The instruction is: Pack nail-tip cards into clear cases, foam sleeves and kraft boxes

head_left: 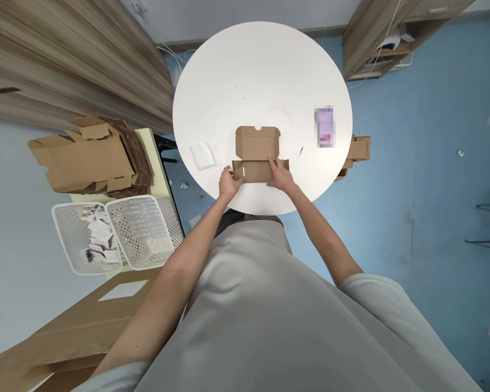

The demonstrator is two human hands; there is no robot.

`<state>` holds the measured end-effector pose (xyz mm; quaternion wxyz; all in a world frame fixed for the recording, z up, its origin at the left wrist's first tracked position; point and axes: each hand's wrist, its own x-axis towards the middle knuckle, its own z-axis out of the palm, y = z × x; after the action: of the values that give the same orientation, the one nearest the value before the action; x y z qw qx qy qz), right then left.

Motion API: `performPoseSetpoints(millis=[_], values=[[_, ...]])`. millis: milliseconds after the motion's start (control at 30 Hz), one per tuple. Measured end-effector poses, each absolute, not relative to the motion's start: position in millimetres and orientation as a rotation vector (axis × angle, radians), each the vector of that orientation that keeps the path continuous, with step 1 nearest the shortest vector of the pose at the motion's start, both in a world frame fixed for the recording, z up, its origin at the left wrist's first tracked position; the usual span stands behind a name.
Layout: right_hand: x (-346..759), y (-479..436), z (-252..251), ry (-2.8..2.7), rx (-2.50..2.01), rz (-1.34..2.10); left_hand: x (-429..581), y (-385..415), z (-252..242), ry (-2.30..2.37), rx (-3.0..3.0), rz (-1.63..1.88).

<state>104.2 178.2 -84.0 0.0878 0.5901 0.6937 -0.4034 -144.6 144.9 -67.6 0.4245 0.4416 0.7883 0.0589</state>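
A brown cardboard box lies partly folded near the front of a round white table, its notched lid flap standing away from me. My left hand grips the box's left front corner, thumb along the near edge and fingers at the side. At the right end, my right hand holds the box with its thumb at the near edge and fingers reaching over the inside. Left of the box lies a white packet. A blurred purple item rests on the table's right side.
To the left, a stack of flat cardboard boxes sits on a pale yellow table. Beside it stand two white plastic baskets, one with small packets inside. A large carton is at lower left. Folded boxes show beyond the table's right edge.
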Motion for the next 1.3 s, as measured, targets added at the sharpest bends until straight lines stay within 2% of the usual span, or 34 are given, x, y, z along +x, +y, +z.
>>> performPoseSetpoints(millis=[200,467,700,1300], values=[[101.8,179.6,-85.2,2.069,1.773,-1.209,-127.1,143.0,-63.0,1.891,1.153,0.225],[100.7,193.4,-86.8,2.103,1.707,-1.127,-118.2,150.3,-77.1,1.984,1.051,0.134],[100.7,193.5,-77.6,2.074,1.663,-1.076,-115.3,149.7,-83.2,2.024,1.059,0.199],[115.6,169.0,-81.1,2.079,1.724,-1.302,-120.5,144.5,-89.2,2.037,1.109,0.266]])
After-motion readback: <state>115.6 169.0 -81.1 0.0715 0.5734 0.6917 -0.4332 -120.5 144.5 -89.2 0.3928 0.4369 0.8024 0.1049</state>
